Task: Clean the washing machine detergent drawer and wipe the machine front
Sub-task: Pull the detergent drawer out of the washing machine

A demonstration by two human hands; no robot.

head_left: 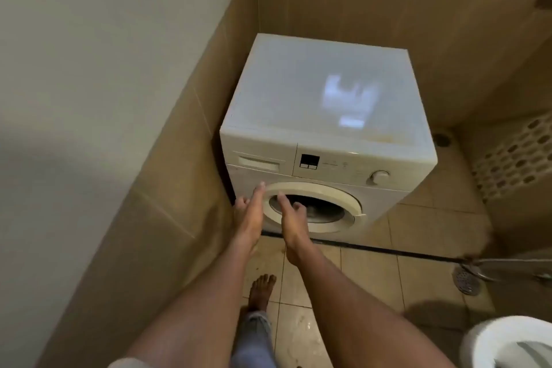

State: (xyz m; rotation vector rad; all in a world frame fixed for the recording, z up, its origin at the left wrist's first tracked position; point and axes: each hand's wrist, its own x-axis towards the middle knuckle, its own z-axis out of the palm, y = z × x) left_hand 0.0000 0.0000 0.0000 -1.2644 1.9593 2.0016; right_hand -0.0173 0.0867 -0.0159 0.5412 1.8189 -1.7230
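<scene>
left forearm [206, 302]: bare | right forearm [352, 302]: bare | leg: faded light-blue jeans [254, 337] | foot [262, 290]: bare

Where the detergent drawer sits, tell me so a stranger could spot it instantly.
Find the white washing machine in the tiled corner and look at the control strip above its round door. The detergent drawer is the panel at the strip's far left end. Unlike the black display and round dial to its right, it is a plain wide white rectangle.
</scene>
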